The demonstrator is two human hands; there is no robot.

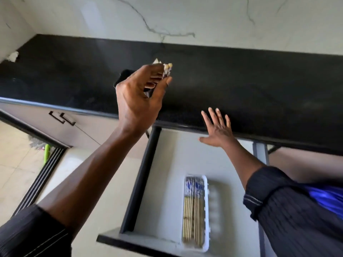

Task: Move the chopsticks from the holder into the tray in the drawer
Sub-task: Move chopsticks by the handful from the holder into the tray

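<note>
Chopsticks (167,68) gripped by left hand (138,97), apparently hiding holder (123,76); right hand (218,129) spread.

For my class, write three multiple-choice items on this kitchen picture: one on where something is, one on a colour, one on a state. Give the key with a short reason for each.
1. Where is the white tray?
A. On the countertop
B. In the open drawer
C. On the floor

2. What colour is the countertop?
A. Black
B. White
C. Red

3. What is the left hand doing?
A. Lying flat and empty
B. Gripping a bundle of chopsticks
C. Pulling a cabinet handle

Key:
1 B, the tray lies on the drawer floor, with chopsticks already in it.
2 A, the surface is dark black under a pale marbled wall.
3 B, its fingers close around chopsticks above the counter; the right hand is open.
</note>
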